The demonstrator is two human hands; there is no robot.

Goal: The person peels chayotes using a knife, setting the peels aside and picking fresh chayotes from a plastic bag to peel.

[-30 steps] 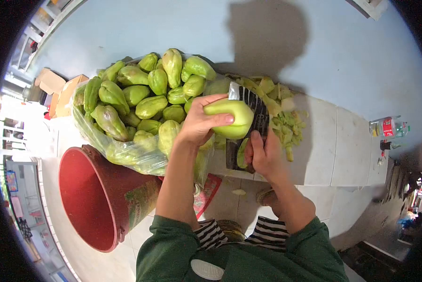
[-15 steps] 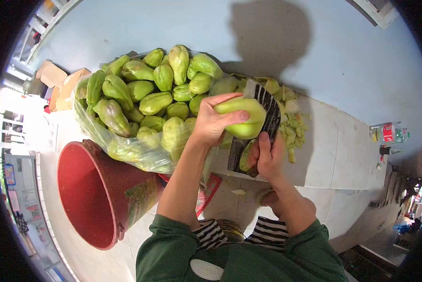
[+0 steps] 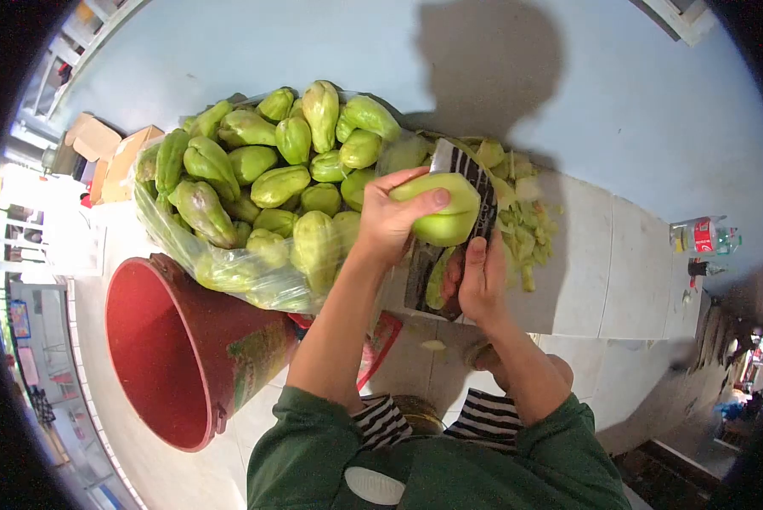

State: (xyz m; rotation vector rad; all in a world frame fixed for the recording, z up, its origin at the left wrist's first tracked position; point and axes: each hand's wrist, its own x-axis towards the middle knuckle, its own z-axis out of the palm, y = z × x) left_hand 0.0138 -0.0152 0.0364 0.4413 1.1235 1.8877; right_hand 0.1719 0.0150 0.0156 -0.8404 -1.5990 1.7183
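Observation:
A pale green chayote (image 3: 449,212) is gripped in my left hand (image 3: 390,212), with the thumb across its top. My right hand (image 3: 481,285) is closed just below and to the right of it, its fingers partly hidden. What it grips looks like a dark tool, too covered to name. A black and white striped strip (image 3: 475,170) runs behind the chayote. To the left, many unpeeled chayotes (image 3: 279,187) fill a clear plastic bag (image 3: 271,287). Light green cut pieces (image 3: 526,234) lie to the right of my hands.
A red bucket (image 3: 162,353) lies tilted at the lower left, its mouth facing left. Behind the bag's left side is an open cardboard box (image 3: 127,166). A plastic bottle (image 3: 704,236) lies on the tiled ledge (image 3: 636,263) at the right, near the wall.
Both hands moved slightly right with the chayote, then stayed near there. The chayote has turned a little in my left hand, and the striped strip behind it has shifted.

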